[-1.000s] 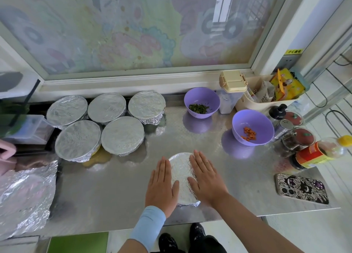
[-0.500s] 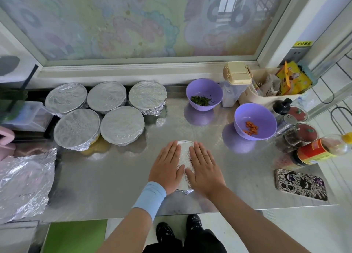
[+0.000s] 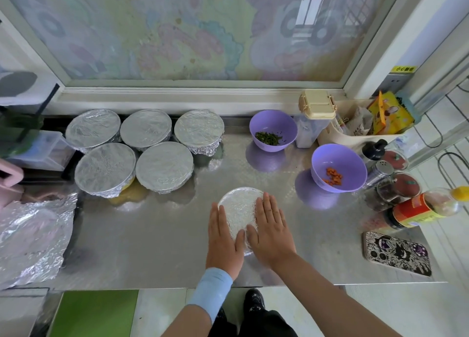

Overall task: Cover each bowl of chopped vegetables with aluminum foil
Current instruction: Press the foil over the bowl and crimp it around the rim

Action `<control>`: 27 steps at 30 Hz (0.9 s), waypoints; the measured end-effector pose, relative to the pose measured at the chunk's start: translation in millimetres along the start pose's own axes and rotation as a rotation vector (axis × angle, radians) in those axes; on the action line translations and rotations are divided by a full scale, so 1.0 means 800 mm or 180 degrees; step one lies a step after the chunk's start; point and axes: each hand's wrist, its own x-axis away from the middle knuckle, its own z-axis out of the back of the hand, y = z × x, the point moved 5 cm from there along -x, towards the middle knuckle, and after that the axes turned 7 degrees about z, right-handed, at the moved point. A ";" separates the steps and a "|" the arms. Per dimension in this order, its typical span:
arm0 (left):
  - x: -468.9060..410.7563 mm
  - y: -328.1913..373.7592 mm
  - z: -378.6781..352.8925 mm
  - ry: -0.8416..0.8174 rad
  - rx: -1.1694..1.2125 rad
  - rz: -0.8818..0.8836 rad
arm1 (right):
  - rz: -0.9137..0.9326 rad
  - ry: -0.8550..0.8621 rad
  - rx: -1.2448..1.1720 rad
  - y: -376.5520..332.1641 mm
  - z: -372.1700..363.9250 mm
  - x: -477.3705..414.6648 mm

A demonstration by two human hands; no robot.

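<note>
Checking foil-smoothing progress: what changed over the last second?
The left hand and right hand, flat on the foil-covered bowl, slid inward until the thumbs nearly met. The fingers then fanned apart, baring a wedge of foil on the far side. Nothing was grasped or released. The five covered bowls, greens bowl, carrot bowl, loose foil sheet and phone stayed put.

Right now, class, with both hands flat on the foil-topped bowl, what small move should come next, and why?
Probably slide both hands down over the rim to crimp the foil: the left hand and right hand lie flat on top of the round foil-covered bowl, and its side is mostly hidden.
</note>
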 end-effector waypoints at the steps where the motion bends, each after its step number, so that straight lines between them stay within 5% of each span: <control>1: -0.016 -0.002 0.003 -0.0089 -0.0016 -0.0069 | -0.0110 0.0028 0.0045 0.000 0.001 0.002; 7: -0.091 0.006 0.039 -0.0287 -0.0683 -0.0526 | -0.0524 0.0482 0.0292 0.008 0.033 -0.004; 10: -0.078 0.007 0.045 0.0054 0.0039 0.0092 | -0.0174 0.0640 0.0258 0.012 0.049 -0.028; 15: -0.047 0.015 0.008 0.0193 0.1559 0.0900 | 0.0318 0.0094 -0.0199 0.016 0.035 -0.065; 27: -0.070 0.013 0.000 0.0496 0.2649 0.1474 | -0.0233 0.0267 -0.0798 0.019 0.030 -0.058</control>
